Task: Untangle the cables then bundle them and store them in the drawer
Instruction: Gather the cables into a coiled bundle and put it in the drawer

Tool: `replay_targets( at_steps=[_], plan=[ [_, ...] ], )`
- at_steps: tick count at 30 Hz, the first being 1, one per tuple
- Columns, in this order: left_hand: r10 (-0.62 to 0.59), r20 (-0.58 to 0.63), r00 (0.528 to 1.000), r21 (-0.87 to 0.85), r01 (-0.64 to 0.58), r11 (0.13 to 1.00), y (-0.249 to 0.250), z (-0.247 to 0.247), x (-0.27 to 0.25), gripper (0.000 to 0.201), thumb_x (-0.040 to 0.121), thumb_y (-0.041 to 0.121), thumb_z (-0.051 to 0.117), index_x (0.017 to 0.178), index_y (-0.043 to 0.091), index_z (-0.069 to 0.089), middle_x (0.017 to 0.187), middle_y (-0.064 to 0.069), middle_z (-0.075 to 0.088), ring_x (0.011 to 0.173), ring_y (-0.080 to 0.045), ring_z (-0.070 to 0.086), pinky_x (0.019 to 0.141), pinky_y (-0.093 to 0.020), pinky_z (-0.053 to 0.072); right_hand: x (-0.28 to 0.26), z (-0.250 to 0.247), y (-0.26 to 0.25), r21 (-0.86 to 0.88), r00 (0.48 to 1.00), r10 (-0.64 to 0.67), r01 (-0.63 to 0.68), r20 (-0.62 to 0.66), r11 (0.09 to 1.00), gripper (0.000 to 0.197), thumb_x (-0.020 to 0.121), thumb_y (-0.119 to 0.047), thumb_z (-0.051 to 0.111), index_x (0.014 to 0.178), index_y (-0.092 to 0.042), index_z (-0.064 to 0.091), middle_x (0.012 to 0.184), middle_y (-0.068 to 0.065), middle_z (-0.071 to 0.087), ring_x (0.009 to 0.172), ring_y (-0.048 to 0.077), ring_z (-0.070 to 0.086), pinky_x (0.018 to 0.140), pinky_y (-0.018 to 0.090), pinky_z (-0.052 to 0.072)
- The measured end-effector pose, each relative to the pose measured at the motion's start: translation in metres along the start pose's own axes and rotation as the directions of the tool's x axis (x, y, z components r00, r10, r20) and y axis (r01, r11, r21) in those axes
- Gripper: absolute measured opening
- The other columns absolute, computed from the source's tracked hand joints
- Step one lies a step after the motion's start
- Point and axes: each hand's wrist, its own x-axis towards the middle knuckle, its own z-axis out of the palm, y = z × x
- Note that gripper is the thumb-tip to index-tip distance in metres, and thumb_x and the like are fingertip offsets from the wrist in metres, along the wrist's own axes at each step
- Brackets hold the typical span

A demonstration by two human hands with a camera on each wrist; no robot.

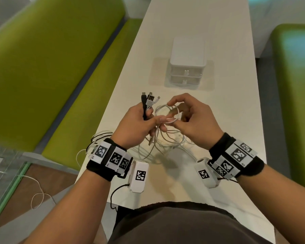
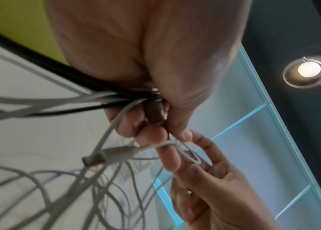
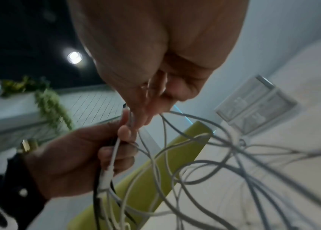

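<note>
My left hand (image 1: pixel 144 120) grips a bunch of black and white cables, their plug ends (image 1: pixel 149 99) sticking up past the fingers. In the left wrist view the same bundle (image 2: pixel 104 99) runs into the curled left hand (image 2: pixel 155 93). My right hand (image 1: pixel 183 111) pinches a small loop of thin white cable (image 1: pixel 165 111) held up between both hands; that loop (image 2: pixel 187 154) lies over a fingertip. Below the hands the tangled white cables (image 1: pixel 165 143) hang down onto the white table (image 1: pixel 227 120). A white plug (image 2: pixel 114 154) dangles from the left hand. The loose cables (image 3: pixel 205 163) spread under my right hand (image 3: pixel 151 101).
A small white drawer unit (image 1: pixel 187 62) with two shut drawers stands on the table beyond the hands. Green benches (image 1: pixel 51 67) run along the left, another green seat (image 1: pixel 294 103) is at the right. A white cable (image 1: pixel 37 191) trails on the floor at lower left.
</note>
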Motion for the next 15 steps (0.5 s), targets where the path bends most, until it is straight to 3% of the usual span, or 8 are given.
replay_targets(
  at_steps=[2, 5, 7, 10, 11, 13, 15],
  plan=[
    [-0.008, -0.028, 1.000, 0.006, 0.008, 1.000, -0.002, -0.005, 0.001, 0.036, 0.095, 0.018, 0.069, 0.084, 0.014, 0.036, 0.075, -0.028, 0.069, 0.050, -0.026, 0.059, 0.047, -0.027, 0.043, -0.001, -0.002, 0.005, -0.134, 0.999, -0.033, 0.032, -0.006, 0.990, 0.043, 0.079, -0.021, 0.085, 0.110, -0.024, 0.056, 0.068, -0.008, 0.060, 0.054, 0.009, 0.047, 0.058, 0.022, 0.040],
    [0.020, -0.060, 0.998, 0.159, -0.010, 0.987, -0.003, -0.018, 0.001, 0.037, 0.092, 0.027, 0.072, 0.084, 0.016, 0.038, 0.072, -0.013, 0.072, 0.056, -0.020, 0.064, 0.053, -0.026, 0.046, 0.004, -0.015, 0.009, -0.168, 0.997, 0.045, -0.055, -0.063, 0.984, 0.051, 0.078, -0.028, 0.086, 0.109, -0.024, 0.046, 0.068, -0.002, 0.050, 0.058, 0.012, 0.048, 0.061, 0.025, 0.042],
    [0.039, -0.099, 0.994, 0.216, -0.016, 0.976, -0.003, -0.029, 0.001, 0.037, 0.092, 0.028, 0.072, 0.083, 0.017, 0.038, 0.071, -0.011, 0.072, 0.059, -0.017, 0.065, 0.056, -0.025, 0.047, 0.007, -0.029, 0.016, -0.236, 0.995, 0.074, -0.087, -0.065, 0.968, 0.034, 0.081, -0.031, 0.081, 0.098, -0.022, 0.053, 0.077, -0.003, 0.054, 0.068, 0.016, 0.054, 0.067, 0.031, 0.047],
    [0.056, -0.132, 0.990, 0.249, -0.022, 0.968, -0.006, -0.042, 0.001, 0.034, 0.093, 0.023, 0.072, 0.085, 0.017, 0.039, 0.074, -0.010, 0.071, 0.062, -0.015, 0.065, 0.060, -0.025, 0.048, 0.011, -0.049, 0.022, -0.377, 0.993, 0.116, -0.104, 0.011, 0.921, 0.012, 0.083, -0.038, 0.073, 0.086, -0.027, 0.069, 0.099, -0.004, 0.061, 0.099, 0.016, 0.059, 0.093, 0.040, 0.048],
    [0.067, -0.121, 0.990, 0.267, -0.032, 0.963, -0.007, -0.043, 0.001, 0.032, 0.095, 0.023, 0.070, 0.086, 0.017, 0.040, 0.075, -0.008, 0.072, 0.064, -0.016, 0.065, 0.062, -0.027, 0.048, 0.013, -0.052, 0.023, -0.435, 0.983, 0.172, -0.127, 0.064, 0.891, 0.012, 0.083, -0.034, 0.071, 0.093, -0.029, 0.072, 0.112, -0.004, 0.063, 0.113, 0.017, 0.055, 0.103, 0.043, 0.044],
    [0.097, -0.082, 0.992, 0.304, -0.068, 0.950, -0.007, -0.040, 0.001, 0.027, 0.097, 0.022, 0.065, 0.087, 0.019, 0.041, 0.078, -0.003, 0.074, 0.070, -0.016, 0.068, 0.067, -0.033, 0.051, 0.014, -0.052, 0.022, -0.573, 0.948, 0.268, -0.126, 0.169, 0.809, 0.050, 0.076, -0.034, 0.062, 0.126, -0.029, 0.066, 0.144, -0.003, 0.053, 0.140, 0.020, 0.035, 0.119, 0.045, 0.029],
    [0.133, -0.040, 0.990, 0.335, -0.112, 0.936, -0.005, -0.032, 0.000, 0.027, 0.098, 0.018, 0.064, 0.086, 0.025, 0.041, 0.080, -0.001, 0.074, 0.074, -0.012, 0.070, 0.071, -0.033, 0.051, 0.014, -0.044, 0.016, -0.554, 0.962, 0.188, -0.049, 0.197, 0.831, 0.074, 0.070, -0.036, 0.053, 0.144, -0.026, 0.052, 0.157, -0.005, 0.041, 0.150, 0.017, 0.020, 0.123, 0.040, 0.021]
  ],
)
